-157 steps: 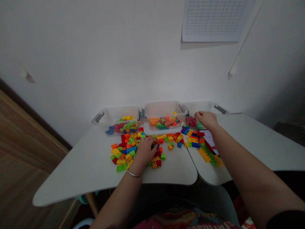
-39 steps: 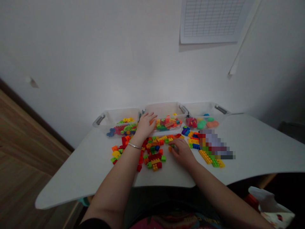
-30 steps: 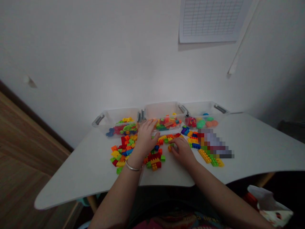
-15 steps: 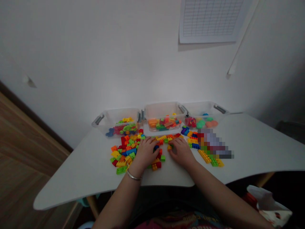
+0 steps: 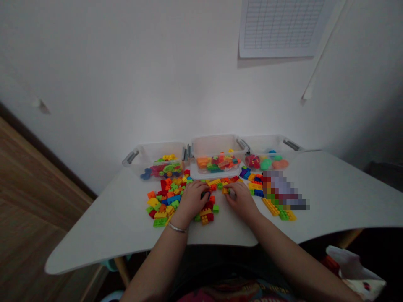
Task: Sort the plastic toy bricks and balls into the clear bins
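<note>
My left hand (image 5: 193, 200), with a silver bangle at its wrist, rests over the right part of a spread pile of toy building bricks (image 5: 171, 199). Its thumb and fingers curl round a dark blue brick (image 5: 206, 195), which is mostly hidden. Across a narrow strip of table, my right hand (image 5: 242, 200) pinches a small yellow brick (image 5: 225, 191) between thumb and fingertips. A bit of green shows beside that brick. A light green brick (image 5: 215, 208) lies between the hands, closer to the left. Red and yellow bricks (image 5: 207, 216) sit just below my left fingers.
Along the wall stand three clear plastic bins: left (image 5: 157, 149), middle (image 5: 214, 145) and right (image 5: 264, 140), each holding coloured toys. Joined bricks (image 5: 270, 206) lie right of my right hand, beside a blurred patch. The white table (image 5: 333, 188) has a curved front edge.
The fingers of my right hand have shifted slightly, and the yellow brick in them has turned a little. My left hand stays over the pile with its thumb slightly moved.
</note>
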